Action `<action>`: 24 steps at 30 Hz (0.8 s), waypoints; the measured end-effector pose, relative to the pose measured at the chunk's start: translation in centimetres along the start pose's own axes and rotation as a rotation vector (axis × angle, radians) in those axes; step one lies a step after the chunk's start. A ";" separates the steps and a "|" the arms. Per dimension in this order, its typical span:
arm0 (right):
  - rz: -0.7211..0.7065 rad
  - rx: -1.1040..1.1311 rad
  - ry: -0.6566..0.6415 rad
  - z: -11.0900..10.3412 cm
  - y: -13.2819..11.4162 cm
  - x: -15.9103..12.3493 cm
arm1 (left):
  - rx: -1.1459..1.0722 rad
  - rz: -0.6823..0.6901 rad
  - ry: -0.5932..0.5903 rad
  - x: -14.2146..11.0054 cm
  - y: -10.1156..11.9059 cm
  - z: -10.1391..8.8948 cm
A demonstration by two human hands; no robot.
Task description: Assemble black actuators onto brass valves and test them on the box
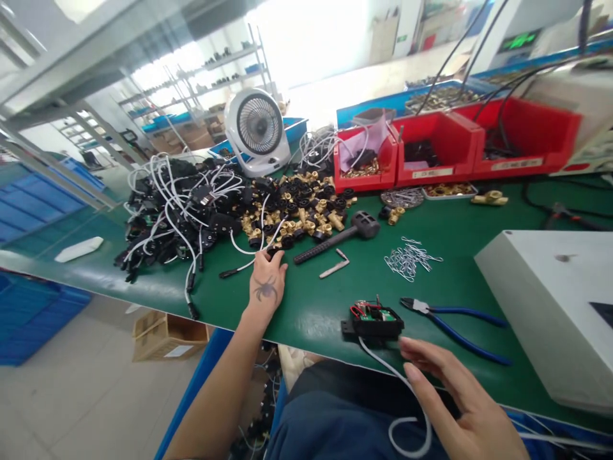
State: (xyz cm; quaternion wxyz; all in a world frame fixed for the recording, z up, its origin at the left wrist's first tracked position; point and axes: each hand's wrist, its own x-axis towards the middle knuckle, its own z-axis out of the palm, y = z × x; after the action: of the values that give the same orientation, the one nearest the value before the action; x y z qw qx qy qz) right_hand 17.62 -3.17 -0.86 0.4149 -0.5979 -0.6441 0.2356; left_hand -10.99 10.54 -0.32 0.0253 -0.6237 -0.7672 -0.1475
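My left hand [267,281] is at the near edge of a pile of brass valve fittings with black rings [306,214]. Its fingers are curled, with something black at the fingertips that I cannot make out. Beside that hand lies a white cable with a black plug [228,273]. My right hand [460,396] is open, thumb and fingers apart, just off the right end of a small black housing [376,329]. A green circuit board [383,313] with red wires shows in the housing, and a grey cable [387,367] runs from it over the table edge.
Blue-handled pliers [472,319], wire clips [409,259], a black mallet [340,236] and a hex key [335,265] lie on the green table. Cabled black units [177,211], a fan [258,128] and red bins [435,150] stand behind. A grey box [550,306] is right.
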 end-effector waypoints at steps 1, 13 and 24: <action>-0.023 -0.005 -0.002 0.0 0.0 0.1 | 0.005 -0.011 0.007 -0.2 0.0 0.0; -0.105 0.036 -0.035 0.1 -0.4 0.0 | -0.039 -0.123 -0.041 -0.1 0.1 -1.5; 0.300 0.757 -0.398 0.1 -2.2 -0.5 | -0.747 0.274 -0.194 -9.9 0.1 -5.5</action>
State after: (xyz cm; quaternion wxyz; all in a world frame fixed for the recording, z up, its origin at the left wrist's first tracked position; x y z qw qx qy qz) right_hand 16.28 -4.04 0.73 0.4335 -0.4340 -0.4860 0.6224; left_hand -9.49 -0.27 2.76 -0.2560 -0.6974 -0.5696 -0.3516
